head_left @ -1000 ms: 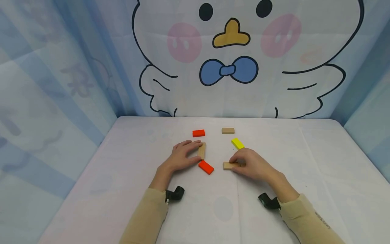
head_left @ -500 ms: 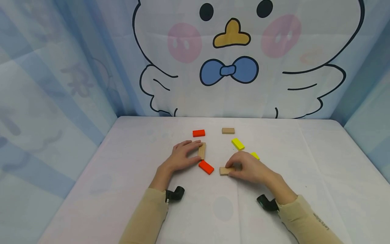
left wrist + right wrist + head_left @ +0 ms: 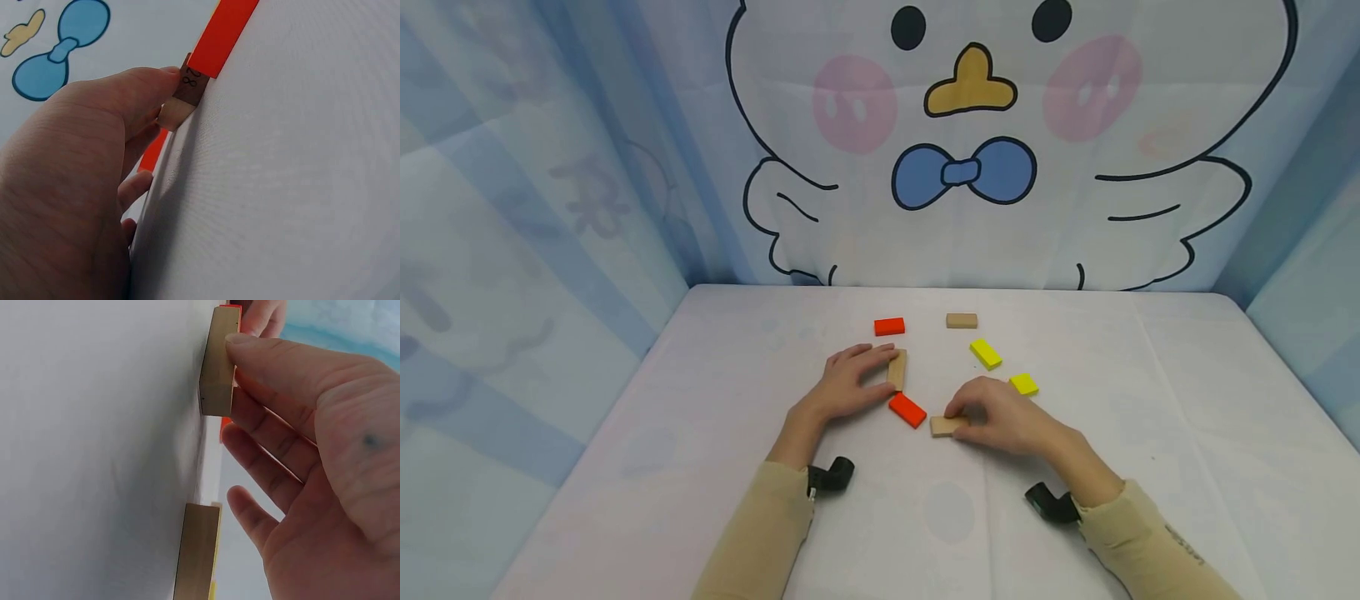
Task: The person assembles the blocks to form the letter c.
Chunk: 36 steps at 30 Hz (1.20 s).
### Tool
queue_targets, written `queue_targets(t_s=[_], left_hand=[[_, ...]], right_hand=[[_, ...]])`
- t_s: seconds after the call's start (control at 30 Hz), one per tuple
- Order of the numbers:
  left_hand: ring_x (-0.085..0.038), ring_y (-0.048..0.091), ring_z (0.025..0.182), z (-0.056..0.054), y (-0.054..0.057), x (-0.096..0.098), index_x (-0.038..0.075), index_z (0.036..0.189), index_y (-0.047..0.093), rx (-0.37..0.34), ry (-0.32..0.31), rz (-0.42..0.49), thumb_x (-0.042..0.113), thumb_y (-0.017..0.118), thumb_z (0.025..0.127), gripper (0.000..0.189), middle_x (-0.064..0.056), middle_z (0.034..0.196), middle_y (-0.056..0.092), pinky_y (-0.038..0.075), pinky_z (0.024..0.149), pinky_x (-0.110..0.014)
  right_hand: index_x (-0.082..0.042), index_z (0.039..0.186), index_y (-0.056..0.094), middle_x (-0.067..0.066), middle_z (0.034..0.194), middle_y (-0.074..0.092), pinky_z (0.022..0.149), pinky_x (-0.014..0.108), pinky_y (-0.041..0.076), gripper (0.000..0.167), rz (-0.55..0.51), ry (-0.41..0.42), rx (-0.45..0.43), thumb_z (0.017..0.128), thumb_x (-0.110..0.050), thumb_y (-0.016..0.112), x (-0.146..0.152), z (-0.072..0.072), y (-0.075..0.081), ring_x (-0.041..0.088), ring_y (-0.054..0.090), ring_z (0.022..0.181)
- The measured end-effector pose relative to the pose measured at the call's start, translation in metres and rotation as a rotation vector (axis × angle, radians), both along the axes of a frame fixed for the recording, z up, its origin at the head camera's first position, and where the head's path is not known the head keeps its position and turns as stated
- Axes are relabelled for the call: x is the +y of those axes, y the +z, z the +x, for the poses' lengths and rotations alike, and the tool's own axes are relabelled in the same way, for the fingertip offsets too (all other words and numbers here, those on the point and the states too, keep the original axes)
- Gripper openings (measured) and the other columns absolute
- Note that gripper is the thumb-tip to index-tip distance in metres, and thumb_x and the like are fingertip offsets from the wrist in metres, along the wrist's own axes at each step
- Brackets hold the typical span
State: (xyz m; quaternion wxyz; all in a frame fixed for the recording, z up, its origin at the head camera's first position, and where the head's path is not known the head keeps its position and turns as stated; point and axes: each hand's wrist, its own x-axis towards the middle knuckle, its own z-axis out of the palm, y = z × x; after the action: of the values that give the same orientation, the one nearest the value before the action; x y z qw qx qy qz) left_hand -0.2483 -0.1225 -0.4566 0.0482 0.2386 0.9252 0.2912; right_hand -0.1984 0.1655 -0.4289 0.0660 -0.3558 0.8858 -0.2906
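Flat wooden blocks lie on a pale table. My left hand holds a plain wooden block, thumb at its near end and fingertips at its far end. A printed 28 shows on that block's side in the left wrist view. A red block lies at its near end, slanting right. My right hand pinches another plain wooden block between thumb and fingers, just right of the red block's near corner. In the right wrist view the thumb presses this block's side, with the other fingers partly spread.
A second red block lies beyond my left hand. At the back right is a plain wooden block. Two yellow blocks, one farther off and one just behind my right hand, lie apart. A printed curtain hangs behind the table.
My right hand has slid its wooden block left and toward me, close to the red block's near end. The nearer yellow block has come into view behind it. My left hand has stayed still.
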Motion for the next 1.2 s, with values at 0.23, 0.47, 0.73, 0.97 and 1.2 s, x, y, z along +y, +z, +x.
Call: queue_targets(t_s=[0.23,0.47,0.73,0.97,1.2], left_hand=[[-0.029,0.028,0.146,-0.001,-0.0007,-0.0005,0.025,0.152,0.049,0.001,0.006,-0.016,0.04,0.063,0.096,0.06,0.004,0.156,0.044,0.013,0.117,-0.053],[-0.028,0.027,0.146,-0.0009,0.0002,-0.0001,0.025,0.152,0.048,-0.008,0.011,-0.02,0.041,0.064,0.096,0.06,0.005,0.156,0.044,0.013,0.117,-0.052],[-0.027,0.027,0.146,-0.0017,-0.0014,0.0001,0.025,0.152,0.048,0.0,0.005,-0.021,0.04,0.063,0.097,0.06,0.005,0.156,0.044,0.014,0.117,-0.052],[-0.028,0.027,0.146,-0.0019,-0.0016,0.0005,0.025,0.152,0.049,-0.007,0.005,-0.008,0.04,0.063,0.096,0.06,0.005,0.156,0.044,0.013,0.117,-0.053],[-0.027,0.027,0.146,-0.0009,-0.0014,0.0007,0.025,0.152,0.049,-0.005,0.005,-0.009,0.04,0.064,0.096,0.06,0.005,0.156,0.043,0.013,0.117,-0.052]], right_hand=[[-0.015,0.104,0.076,-0.01,0.103,0.067,0.092,0.04,0.051,0.018,0.012,0.002,0.014,0.087,-0.013,0.08,-0.0045,0.0013,-0.0005,0.015,0.061,0.099],[-0.015,0.105,0.076,-0.01,0.103,0.067,0.093,0.041,0.051,0.018,0.019,-0.008,0.008,0.088,-0.014,0.08,-0.0057,0.0029,0.0001,0.015,0.06,0.1],[-0.015,0.105,0.076,-0.01,0.103,0.067,0.094,0.042,0.051,0.018,0.035,-0.022,0.006,0.088,-0.015,0.08,-0.0082,0.0048,0.0009,0.016,0.06,0.101],[-0.015,0.105,0.077,-0.012,0.101,0.066,0.094,0.041,0.051,0.018,0.037,-0.029,0.008,0.088,-0.016,0.08,-0.0087,0.006,0.0002,0.014,0.06,0.1],[-0.016,0.104,0.076,-0.012,0.1,0.066,0.093,0.04,0.051,0.018,0.041,-0.035,0.005,0.087,-0.018,0.081,-0.0089,0.0066,0.0003,0.014,0.059,0.099]])
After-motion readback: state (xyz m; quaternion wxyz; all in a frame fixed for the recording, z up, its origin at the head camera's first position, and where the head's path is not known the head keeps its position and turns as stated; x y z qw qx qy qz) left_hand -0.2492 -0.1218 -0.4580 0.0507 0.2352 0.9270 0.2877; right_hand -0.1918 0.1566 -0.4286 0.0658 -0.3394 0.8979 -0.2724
